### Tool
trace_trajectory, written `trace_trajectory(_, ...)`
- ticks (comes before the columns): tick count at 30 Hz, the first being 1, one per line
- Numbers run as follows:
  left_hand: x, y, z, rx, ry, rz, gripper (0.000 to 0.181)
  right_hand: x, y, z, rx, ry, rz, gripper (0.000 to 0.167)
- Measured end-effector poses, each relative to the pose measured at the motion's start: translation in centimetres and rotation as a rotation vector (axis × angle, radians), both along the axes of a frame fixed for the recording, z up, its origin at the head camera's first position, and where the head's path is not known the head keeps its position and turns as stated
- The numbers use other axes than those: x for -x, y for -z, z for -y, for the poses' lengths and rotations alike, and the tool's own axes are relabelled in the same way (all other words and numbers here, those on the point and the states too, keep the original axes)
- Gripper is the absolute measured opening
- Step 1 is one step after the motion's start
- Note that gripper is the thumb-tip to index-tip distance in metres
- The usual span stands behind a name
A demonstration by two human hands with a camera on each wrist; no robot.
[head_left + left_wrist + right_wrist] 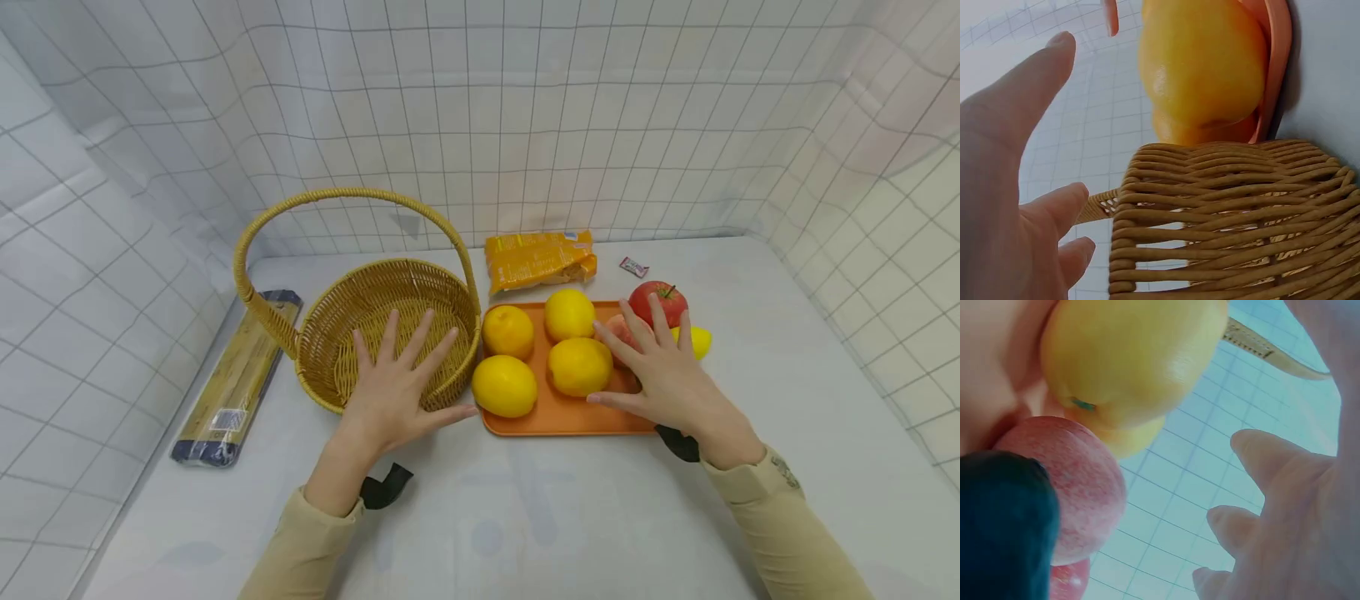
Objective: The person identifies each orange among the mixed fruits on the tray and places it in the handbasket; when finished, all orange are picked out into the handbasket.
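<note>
My left hand (393,396) is spread with straight fingers over the front of the wicker basket (322,398), holding nothing. My right hand (667,379) is also spread, above the right part of the orange tray (570,427). Several yellow fruits lie on the tray's left and middle, among them a lemon-shaped one (505,387). A pinkish peach (630,332) is partly hidden by the right fingers. In the left wrist view the basket's woven side (1229,219) is beside the left hand (1016,162); in the right wrist view the peach (1085,487) lies across from the right hand (1291,512).
Behind the tray lie an orange snack bag (536,260) and a small wrapped sweet (633,267). A red apple (657,302) and a yellow fruit (699,342) are at the tray's right. A long wrapped package (243,375) lies left of the basket, whose tall handle (352,193) arches up.
</note>
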State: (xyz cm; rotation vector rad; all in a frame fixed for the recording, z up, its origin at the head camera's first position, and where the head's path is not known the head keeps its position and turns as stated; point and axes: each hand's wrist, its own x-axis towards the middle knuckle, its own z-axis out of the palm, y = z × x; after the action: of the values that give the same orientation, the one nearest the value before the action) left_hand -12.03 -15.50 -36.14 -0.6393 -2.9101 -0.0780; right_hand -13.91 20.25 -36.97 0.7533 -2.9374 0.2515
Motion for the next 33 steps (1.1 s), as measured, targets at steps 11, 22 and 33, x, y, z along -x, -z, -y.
trace_trajectory(11, -1.3, -1.8, 2.3, -0.161, 0.038, -0.048, 0.093, -0.2, -2.3, -0.9, 0.224, -0.049, 0.152, 0.087)
trace_trajectory(22, -2.5, -2.1, 6.1, -0.516, 0.146, -0.305, 0.079, 0.6, -5.9, -1.2, 0.535, -0.031, 0.177, 0.078)
trace_trajectory(33, -2.9, 1.9, 7.4, -0.735, 0.031, -0.521, 0.069, 2.1, -4.1, -0.6, 0.785, -0.038, 0.319, 0.064)
